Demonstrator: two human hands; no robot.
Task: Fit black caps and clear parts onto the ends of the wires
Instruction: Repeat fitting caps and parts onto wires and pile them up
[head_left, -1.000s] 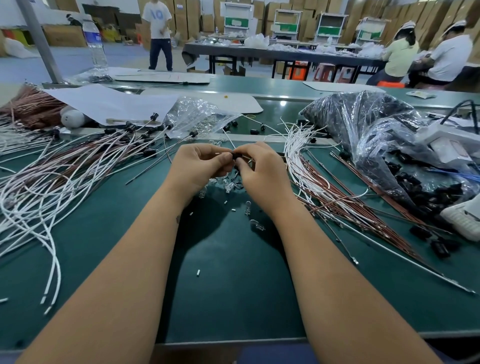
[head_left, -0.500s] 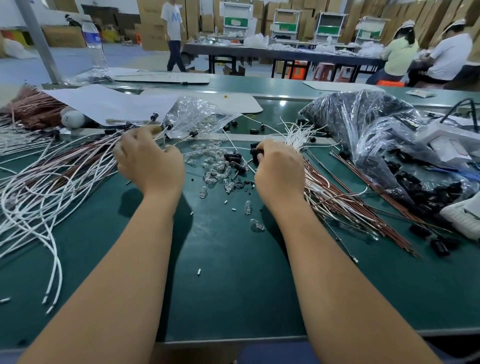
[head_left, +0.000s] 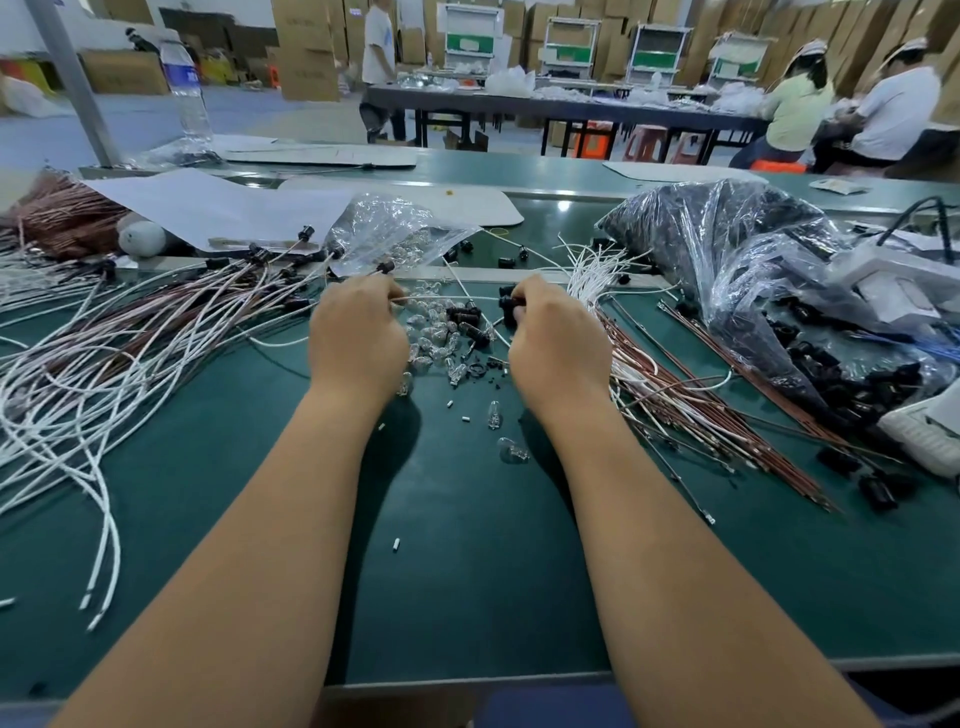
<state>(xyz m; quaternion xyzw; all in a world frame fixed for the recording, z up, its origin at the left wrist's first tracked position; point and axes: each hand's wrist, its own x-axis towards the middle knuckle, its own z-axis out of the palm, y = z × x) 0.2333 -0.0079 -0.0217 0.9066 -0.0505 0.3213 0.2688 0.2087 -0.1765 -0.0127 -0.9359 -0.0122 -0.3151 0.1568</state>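
My left hand (head_left: 358, 338) grip pinches a white wire (head_left: 447, 298); right hand (head_left: 558, 340) grip holds a black cap (head_left: 506, 303). Clear parts (head_left: 434, 338) sit between them on the table (head_left: 467, 571).

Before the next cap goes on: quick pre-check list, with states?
1. Right hand holds a black cap: ok.
2. Left hand pinches a white wire: ok, grip partly hidden.
3. Wire end lined up with cap: cannot tell.
4. Clear bulbs lie between the hands: ok.
5. Loose wires beside the right hand: ok.
6. Green mat bare nearer the body: ok.
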